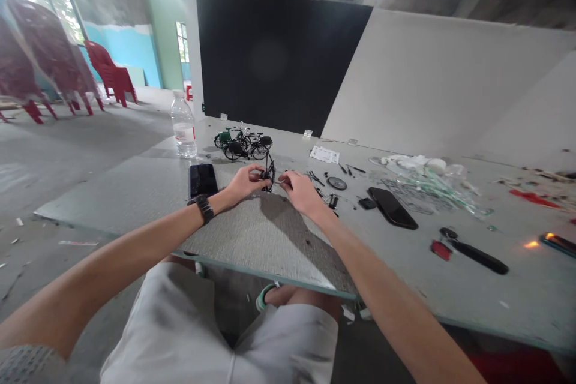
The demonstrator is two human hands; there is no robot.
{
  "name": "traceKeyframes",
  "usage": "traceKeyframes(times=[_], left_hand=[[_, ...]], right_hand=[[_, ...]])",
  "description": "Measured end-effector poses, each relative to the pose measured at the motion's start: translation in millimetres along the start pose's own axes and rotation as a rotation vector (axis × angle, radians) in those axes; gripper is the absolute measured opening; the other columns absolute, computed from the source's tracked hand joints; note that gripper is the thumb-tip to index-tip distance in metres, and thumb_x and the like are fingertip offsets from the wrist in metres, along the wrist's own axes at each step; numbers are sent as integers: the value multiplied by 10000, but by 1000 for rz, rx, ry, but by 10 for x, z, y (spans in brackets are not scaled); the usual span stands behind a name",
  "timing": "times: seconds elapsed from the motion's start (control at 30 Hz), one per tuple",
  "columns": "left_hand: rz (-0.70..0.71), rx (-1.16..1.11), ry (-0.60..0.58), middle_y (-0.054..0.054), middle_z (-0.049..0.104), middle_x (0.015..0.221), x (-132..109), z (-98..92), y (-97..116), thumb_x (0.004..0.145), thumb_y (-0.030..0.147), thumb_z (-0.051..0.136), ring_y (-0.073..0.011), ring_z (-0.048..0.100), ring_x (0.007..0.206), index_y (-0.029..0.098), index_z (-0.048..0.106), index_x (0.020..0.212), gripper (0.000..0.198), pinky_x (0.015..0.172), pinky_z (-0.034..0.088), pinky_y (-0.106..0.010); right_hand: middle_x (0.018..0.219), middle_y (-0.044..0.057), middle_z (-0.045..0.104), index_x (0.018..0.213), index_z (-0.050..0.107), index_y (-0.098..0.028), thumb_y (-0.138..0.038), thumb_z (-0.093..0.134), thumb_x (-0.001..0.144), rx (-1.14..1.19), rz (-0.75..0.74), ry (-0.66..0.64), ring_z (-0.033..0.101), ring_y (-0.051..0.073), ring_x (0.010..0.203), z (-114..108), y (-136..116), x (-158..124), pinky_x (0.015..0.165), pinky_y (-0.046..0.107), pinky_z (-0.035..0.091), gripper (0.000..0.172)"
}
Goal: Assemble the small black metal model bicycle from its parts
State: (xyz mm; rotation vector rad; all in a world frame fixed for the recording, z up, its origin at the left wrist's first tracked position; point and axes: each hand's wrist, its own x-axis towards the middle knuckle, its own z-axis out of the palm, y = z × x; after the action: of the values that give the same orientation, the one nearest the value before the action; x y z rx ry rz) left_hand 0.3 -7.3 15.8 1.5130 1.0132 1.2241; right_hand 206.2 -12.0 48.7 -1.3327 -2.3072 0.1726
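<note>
Miniature bicycle frame sits clamped in the grip of left hand and right hand, water bottle behind.

- My left forearm reaches in from the lower left, angled up toward the centre.
- My right forearm comes in from the lower right, mirroring it.
- My left hand and my right hand sit close together, fingers curled inward in small pinches.

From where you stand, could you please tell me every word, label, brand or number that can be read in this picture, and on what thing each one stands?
No text here can be read.
The label on the plastic water bottle is too blurred to read.
The printing on the paper sheet is too small to read.
</note>
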Motion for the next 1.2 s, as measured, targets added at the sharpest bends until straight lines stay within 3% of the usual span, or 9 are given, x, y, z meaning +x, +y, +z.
traceKeyframes(times=[0.23,0.4,0.67,0.9,1.03,1.2], left_hand=[[-87,-143,3,-68,755,820,14,23,-6,789,226,846,-182,725,789,129,569,1145,461,737,545,-294],[-90,-246,-14,-67,746,800,37,21,-57,776,245,867,-175,730,776,119,560,1143,495,768,558,-309],[-89,-265,-23,-77,755,803,25,28,-91,774,226,866,-184,738,773,108,553,1165,515,767,572,-312],[-125,-271,3,-87,761,814,43,22,-100,779,209,861,-184,738,770,106,566,1195,521,779,580,-321],[-112,-276,4,-85,759,816,45,27,-119,767,223,873,-184,739,768,105,570,1192,536,772,580,-317],[-105,-233,21,-84,757,807,22,35,-71,788,218,855,-176,730,759,106,567,1187,505,752,568,-299]], right_hand=[[876,90,713,1172,607,-170,-225,483,1026,-28,-26,-15,637,199,685,-15,-3,-16,622,298,420,199],[1159,147,672,1186,588,-189,-144,505,960,-70,-136,-3,648,191,792,-43,8,-19,690,309,458,245],[923,123,701,1300,538,-199,-212,412,1036,-96,-161,0,671,249,811,-31,93,-42,637,295,431,292],[1200,167,656,1295,540,-209,-129,425,1009,-157,-175,-11,666,227,879,-50,29,-45,709,318,474,318],[1181,194,678,1340,506,-192,-113,383,1019,-193,-193,3,684,266,973,-39,58,-64,695,312,465,354],[991,152,705,1259,542,-173,-210,412,1046,-214,-164,12,679,249,806,-20,39,-55,644,300,442,253]])
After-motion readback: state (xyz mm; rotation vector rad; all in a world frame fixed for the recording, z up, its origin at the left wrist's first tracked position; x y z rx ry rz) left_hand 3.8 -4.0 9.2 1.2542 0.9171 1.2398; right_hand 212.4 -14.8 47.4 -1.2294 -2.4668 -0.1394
